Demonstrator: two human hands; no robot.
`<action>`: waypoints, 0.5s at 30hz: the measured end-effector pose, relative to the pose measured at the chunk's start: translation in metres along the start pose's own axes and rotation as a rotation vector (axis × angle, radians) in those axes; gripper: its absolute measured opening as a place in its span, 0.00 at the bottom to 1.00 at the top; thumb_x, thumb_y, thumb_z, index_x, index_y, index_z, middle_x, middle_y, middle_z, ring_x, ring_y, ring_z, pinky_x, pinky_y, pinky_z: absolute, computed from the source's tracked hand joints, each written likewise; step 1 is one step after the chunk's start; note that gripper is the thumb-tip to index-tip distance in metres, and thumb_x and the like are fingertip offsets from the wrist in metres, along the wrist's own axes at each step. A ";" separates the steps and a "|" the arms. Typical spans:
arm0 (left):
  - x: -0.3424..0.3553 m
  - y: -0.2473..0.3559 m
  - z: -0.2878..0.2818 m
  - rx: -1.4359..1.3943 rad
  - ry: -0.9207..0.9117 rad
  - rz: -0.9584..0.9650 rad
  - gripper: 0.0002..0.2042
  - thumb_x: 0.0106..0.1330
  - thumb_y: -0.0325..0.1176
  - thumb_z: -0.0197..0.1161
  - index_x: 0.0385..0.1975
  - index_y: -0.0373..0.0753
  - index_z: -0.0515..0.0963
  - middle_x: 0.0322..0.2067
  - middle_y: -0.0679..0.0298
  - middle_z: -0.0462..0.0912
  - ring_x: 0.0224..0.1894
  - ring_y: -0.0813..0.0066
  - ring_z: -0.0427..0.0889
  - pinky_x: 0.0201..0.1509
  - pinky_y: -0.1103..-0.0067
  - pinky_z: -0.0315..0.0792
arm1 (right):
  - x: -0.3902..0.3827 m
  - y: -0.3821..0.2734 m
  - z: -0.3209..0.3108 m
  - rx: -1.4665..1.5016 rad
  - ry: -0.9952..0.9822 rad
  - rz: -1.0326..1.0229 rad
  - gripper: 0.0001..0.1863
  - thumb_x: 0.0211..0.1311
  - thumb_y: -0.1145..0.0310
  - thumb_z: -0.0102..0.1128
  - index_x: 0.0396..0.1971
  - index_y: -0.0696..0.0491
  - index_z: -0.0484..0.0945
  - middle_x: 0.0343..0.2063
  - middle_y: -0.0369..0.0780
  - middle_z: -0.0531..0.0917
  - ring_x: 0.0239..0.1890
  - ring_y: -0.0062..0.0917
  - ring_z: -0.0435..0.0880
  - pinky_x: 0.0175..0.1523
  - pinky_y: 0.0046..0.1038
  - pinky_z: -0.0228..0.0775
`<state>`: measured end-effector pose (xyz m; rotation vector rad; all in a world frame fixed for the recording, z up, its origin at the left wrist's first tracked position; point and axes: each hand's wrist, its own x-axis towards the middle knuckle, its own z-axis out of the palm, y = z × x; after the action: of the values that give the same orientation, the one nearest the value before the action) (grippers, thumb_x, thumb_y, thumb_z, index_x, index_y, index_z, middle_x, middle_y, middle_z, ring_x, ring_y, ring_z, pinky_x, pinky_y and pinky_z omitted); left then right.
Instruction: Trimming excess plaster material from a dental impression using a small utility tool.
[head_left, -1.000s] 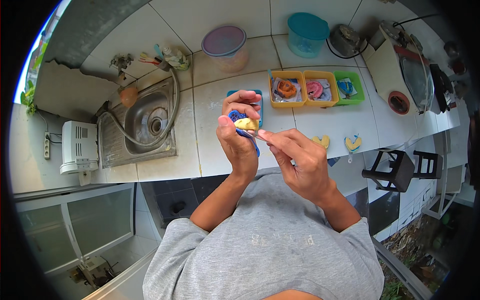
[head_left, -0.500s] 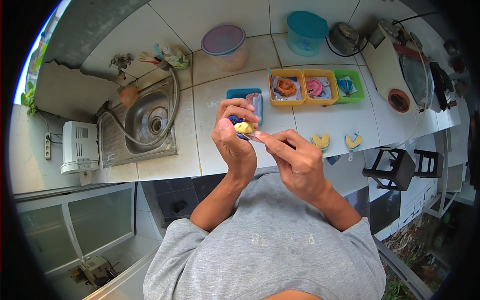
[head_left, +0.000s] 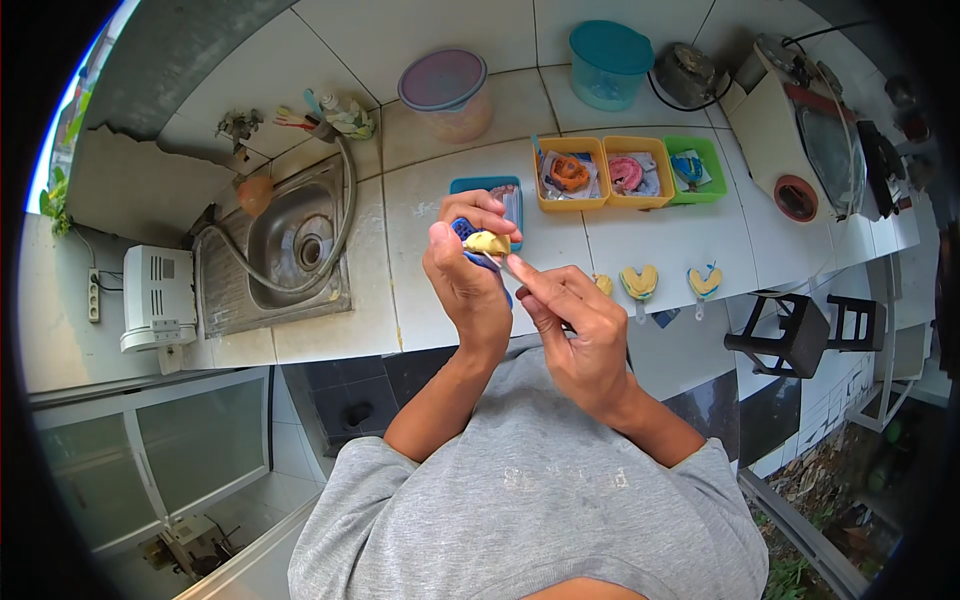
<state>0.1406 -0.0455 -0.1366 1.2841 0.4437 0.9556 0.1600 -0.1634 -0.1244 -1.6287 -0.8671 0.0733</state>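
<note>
Up in front of my chest, my left hand [head_left: 470, 295] is closed around a blue perforated dental impression tray [head_left: 461, 229]. Pale yellow plaster-like material [head_left: 488, 243] fills the tray between my thumb and fingers. My right hand [head_left: 585, 325] pinches a thin metal tool [head_left: 494, 260], its tip against the lower edge of the yellow material. The tool's handle is hidden in my palm, so its exact kind cannot be made out. Right of my right hand, on the counter's front edge, lie two horseshoe-shaped yellow dental casts in trays [head_left: 638, 282] [head_left: 704, 282]. Another yellow piece [head_left: 603, 284] shows partly behind my fingers.
Beyond my hands stands a blue container [head_left: 514, 212]. Two yellow bins [head_left: 574, 203] and a green bin [head_left: 712, 190] hold coloured impressions. Lidded tubs [head_left: 445, 95] line the wall. At left is a steel sink [head_left: 340, 285] with a hose; black stools [head_left: 790, 335] stand at right.
The blue tray has turned in my left hand, showing more of its perforated side. My right hand has tilted and shifted slightly, uncovering part of another yellow piece behind it.
</note>
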 end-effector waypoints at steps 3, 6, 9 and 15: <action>0.006 0.005 -0.004 -0.413 -0.056 -0.380 0.27 0.77 0.53 0.38 0.27 0.35 0.72 0.38 0.59 0.72 0.38 0.70 0.75 0.45 0.75 0.73 | 0.006 0.010 -0.013 -0.026 0.023 -0.075 0.18 0.58 0.80 0.63 0.49 0.53 0.83 0.27 0.39 0.82 0.21 0.20 0.78 0.23 0.22 0.68; 0.013 0.002 -0.015 -0.797 -0.109 -0.730 0.20 0.76 0.48 0.45 0.30 0.36 0.72 0.41 0.58 0.75 0.45 0.62 0.77 0.55 0.68 0.76 | 0.007 0.023 -0.031 -0.168 -0.044 -0.116 0.16 0.57 0.80 0.64 0.46 0.54 0.84 0.27 0.38 0.82 0.21 0.20 0.79 0.23 0.22 0.69; 0.014 0.006 -0.016 -0.864 -0.174 -0.853 0.17 0.76 0.45 0.43 0.32 0.38 0.70 0.44 0.54 0.80 0.56 0.56 0.77 0.67 0.59 0.70 | 0.007 0.039 -0.038 -0.242 -0.049 -0.195 0.16 0.55 0.80 0.65 0.44 0.52 0.84 0.26 0.37 0.81 0.21 0.21 0.80 0.24 0.24 0.72; 0.018 0.001 -0.021 -0.821 -0.247 -0.996 0.18 0.76 0.45 0.43 0.30 0.39 0.71 0.47 0.53 0.79 0.50 0.60 0.79 0.60 0.63 0.74 | 0.016 0.046 -0.052 -0.373 -0.108 -0.362 0.21 0.48 0.81 0.66 0.45 0.50 0.84 0.26 0.35 0.81 0.24 0.22 0.81 0.26 0.25 0.73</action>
<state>0.1349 -0.0187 -0.1372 0.3072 0.3656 0.0686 0.2201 -0.1972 -0.1442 -1.7927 -1.3055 -0.2707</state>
